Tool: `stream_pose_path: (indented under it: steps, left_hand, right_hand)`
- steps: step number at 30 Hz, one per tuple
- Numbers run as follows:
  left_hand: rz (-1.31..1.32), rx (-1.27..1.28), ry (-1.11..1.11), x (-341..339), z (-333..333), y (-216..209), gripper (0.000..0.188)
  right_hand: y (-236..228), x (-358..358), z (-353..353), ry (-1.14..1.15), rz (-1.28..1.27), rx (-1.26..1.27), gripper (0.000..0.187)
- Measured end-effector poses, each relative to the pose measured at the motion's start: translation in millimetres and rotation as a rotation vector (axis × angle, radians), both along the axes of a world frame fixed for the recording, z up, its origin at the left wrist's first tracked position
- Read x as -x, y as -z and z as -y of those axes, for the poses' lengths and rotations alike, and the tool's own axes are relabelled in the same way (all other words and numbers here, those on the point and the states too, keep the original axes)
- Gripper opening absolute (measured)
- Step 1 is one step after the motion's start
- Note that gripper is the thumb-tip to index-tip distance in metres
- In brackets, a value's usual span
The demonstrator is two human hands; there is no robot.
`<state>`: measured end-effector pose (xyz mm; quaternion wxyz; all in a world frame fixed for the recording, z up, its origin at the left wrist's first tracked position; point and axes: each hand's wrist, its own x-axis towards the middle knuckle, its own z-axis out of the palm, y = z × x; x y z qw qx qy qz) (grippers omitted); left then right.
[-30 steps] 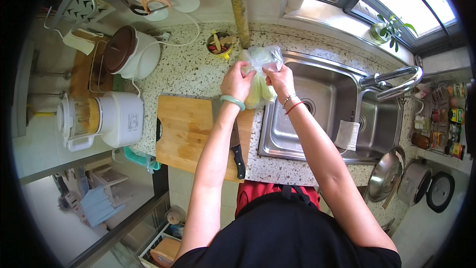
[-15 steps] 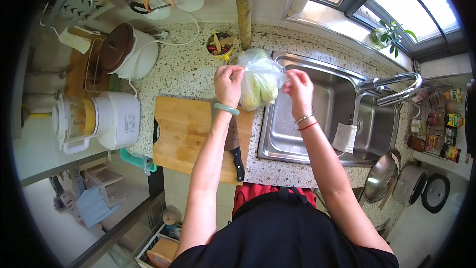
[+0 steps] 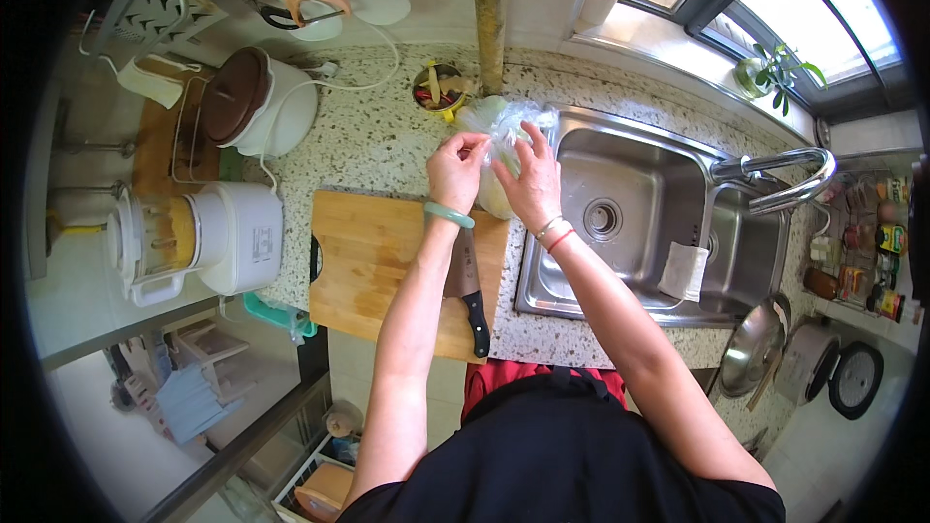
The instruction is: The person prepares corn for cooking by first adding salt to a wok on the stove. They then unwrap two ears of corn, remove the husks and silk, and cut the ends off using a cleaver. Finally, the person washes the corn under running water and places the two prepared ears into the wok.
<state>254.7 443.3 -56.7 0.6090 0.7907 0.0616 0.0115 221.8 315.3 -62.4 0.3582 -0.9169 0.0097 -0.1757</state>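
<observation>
Plastic bag (image 3: 501, 119) beside the sink (image 3: 639, 179)

The left hand (image 3: 453, 174) is pinching the bag; the right hand (image 3: 533, 182) is also at it, with fingers (image 3: 539, 140) apart. A knife (image 3: 464, 271) lies on the cutting board (image 3: 358, 252), near the left forearm (image 3: 402, 358). A white cloth (image 3: 684, 271) hangs between the basins (image 3: 746, 252).

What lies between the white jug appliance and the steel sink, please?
In the head view, a wooden cutting board bearing a black-handled knife, partly behind the left forearm, with speckled counter either side.

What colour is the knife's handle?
The knife handle is black; it shows best in the head view.
</observation>
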Motion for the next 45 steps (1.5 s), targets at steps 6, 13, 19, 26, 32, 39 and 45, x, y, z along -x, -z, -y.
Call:
stream_pose_path:
  steps: [6,13,19,26,32,39,45]
  left_hand:
    - [-0.028,0.023,0.023,2.1,-2.8,-11.1,0.01]
    - [-0.123,0.06,0.11,16.6,-1.0,-32.1,0.014]
    - [-0.128,-0.51,0.261,22.1,-19.0,-13.3,0.024]
    - [0.038,-0.525,0.108,17.1,-18.7,7.3,0.012]
    - [0.148,-0.617,0.134,17.3,-18.3,-6.9,0.009]
    - [0.102,-0.576,0.116,24.5,-25.2,-0.9,0.008]
    - [0.098,-0.531,0.133,23.9,-20.8,1.2,0.01]
  right_hand:
    - [-4.7,-22.0,6.1,-0.02,-0.096,-0.141,0.025]
    - [-16.5,-18.4,32.3,-0.216,-0.074,-0.202,0.016]
    - [-13.7,-15.9,32.5,-0.294,-0.037,-0.003,0.014]
    - [-18.5,-5.8,34.6,-0.023,0.128,-0.178,0.026]
    - [-29.8,13.3,34.4,0.109,0.19,-0.91,0.015]
    - [-52.1,25.3,47.0,0.047,0.031,-0.067,0.012]
    - [-2.8,7.9,24.7,-0.027,-0.014,0.256,0.031]
